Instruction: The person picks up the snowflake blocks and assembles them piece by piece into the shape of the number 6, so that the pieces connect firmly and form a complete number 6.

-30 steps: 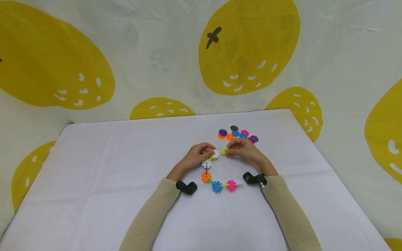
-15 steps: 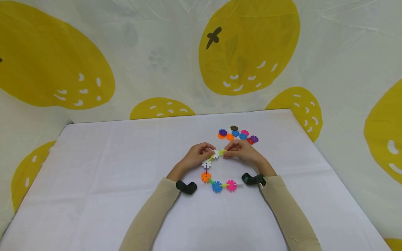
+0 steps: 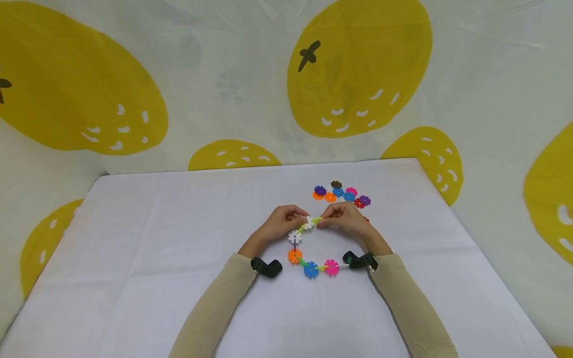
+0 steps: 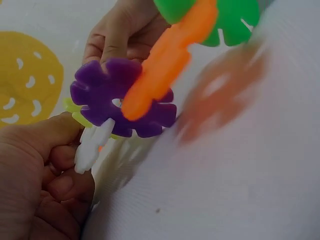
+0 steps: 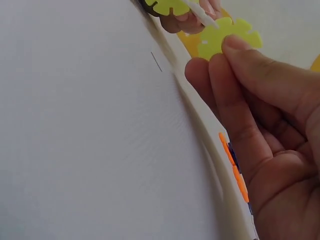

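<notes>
My left hand [image 3: 283, 223] pinches the upper end of a curved chain of slotted snowflake discs, at a white snowflake disc [image 3: 309, 223]. Thumb and fingers of my right hand [image 3: 343, 218] pinch a yellow-green snowflake disc [image 5: 215, 36]. Its edge meets the white disc, seen edge-on in the right wrist view; how deep the slots engage cannot be made out. Down the chain follow another white disc [image 3: 294, 237], an orange disc [image 3: 294, 256], a blue disc [image 3: 311, 270] and a pink disc [image 3: 332, 267]. The left wrist view shows a purple disc [image 4: 105, 90] close up.
Beyond my right hand lies a loose group of discs, among them a brown disc [image 3: 336, 184], a purple disc [image 3: 365, 200] and an orange disc [image 3: 330, 197]. White cloth [image 3: 201, 209] covers the table. A fruit-patterned curtain [image 3: 250, 99] hangs behind it.
My right hand has moved slightly left, bringing the yellow-green disc from apart to against the white disc. The left hand keeps its hold. The head view has shifted a little.
</notes>
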{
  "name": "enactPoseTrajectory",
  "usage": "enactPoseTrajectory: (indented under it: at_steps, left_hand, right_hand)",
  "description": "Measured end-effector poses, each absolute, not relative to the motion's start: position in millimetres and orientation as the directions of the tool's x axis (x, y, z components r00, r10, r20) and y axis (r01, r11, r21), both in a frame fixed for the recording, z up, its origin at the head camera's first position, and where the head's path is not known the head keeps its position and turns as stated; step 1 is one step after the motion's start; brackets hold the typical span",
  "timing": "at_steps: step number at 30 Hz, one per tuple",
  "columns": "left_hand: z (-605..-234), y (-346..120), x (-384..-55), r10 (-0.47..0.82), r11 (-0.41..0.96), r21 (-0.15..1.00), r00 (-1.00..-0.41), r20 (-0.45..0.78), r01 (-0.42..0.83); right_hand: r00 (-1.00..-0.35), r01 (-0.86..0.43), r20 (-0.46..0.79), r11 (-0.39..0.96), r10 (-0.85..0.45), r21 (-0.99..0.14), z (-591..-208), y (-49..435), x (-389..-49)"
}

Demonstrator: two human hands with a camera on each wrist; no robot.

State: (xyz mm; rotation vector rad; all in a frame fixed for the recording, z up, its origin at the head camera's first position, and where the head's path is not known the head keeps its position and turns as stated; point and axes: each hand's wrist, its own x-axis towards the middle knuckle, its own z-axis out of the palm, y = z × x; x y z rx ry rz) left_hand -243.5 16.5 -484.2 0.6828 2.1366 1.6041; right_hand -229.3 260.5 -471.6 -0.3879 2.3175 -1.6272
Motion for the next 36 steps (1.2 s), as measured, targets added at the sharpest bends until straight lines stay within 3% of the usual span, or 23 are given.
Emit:
enactPoseTrajectory:
  at_steps: [18, 25, 36]
  left_hand:
    - [-479.9, 18.0, -241.9, 0.574, 0.201, 0.973, -0.818, -0.026, 0.11]
    - [-480.6, 17.2, -243.0, 0.571, 0.186, 0.974, -0.821, 0.0, 0.129]
    - [-481.4, 17.9, -242.6, 0.563, 0.202, 0.973, -0.826, -0.022, 0.112]
  right_hand:
    - [-0.933, -0.045, -0.054, 0.265, -0.355, -0.963, -468.1, 269.1, -232.0]
    - [-0.961, 0.004, -0.102, 0.358, -0.256, -0.934, -459.1, 286.1, -232.1]
    - [-0.976, 0.039, -0.12, 0.395, -0.181, -0.918, -450.6, 311.4, -229.2]
